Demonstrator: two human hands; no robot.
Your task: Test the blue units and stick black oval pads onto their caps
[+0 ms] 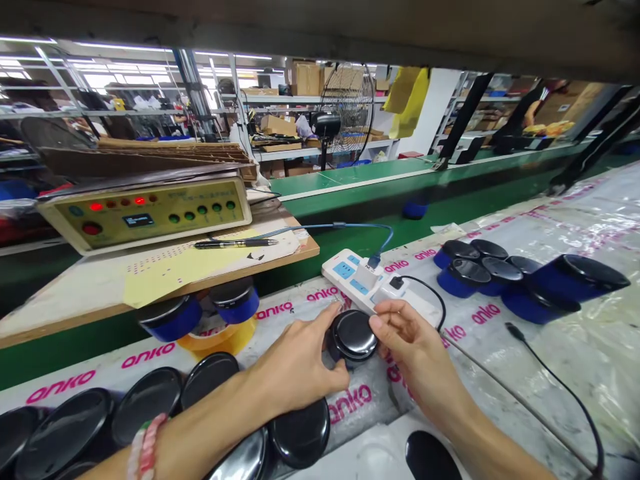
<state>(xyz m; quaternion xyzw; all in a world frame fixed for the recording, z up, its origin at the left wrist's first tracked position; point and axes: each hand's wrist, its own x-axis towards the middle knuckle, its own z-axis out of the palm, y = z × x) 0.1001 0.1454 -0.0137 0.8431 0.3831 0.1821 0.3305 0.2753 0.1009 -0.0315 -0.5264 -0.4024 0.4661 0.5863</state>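
A small round device (355, 335) with a glossy black lid is held above the plastic-covered bench in front of me. My left hand (305, 357) curves around its left side, thumb low and index finger at the far edge. From the right, my right hand (413, 343) closes thumb and fingers at its rim; whether something small is also between those fingers is hidden. Just beyond both hands lies a white power strip (345, 270) with chargers plugged in. Beneath my left forearm, several black-lidded round devices (301, 430) sit in rows.
More blue-and-black devices (463, 277) cluster at the right, one tilted on another. A loose black cable (555, 383) lies nearby. On a wooden board (305, 248) at left stand a control box (150, 213) and a pen (235, 244). A green conveyor (340, 247) runs behind.
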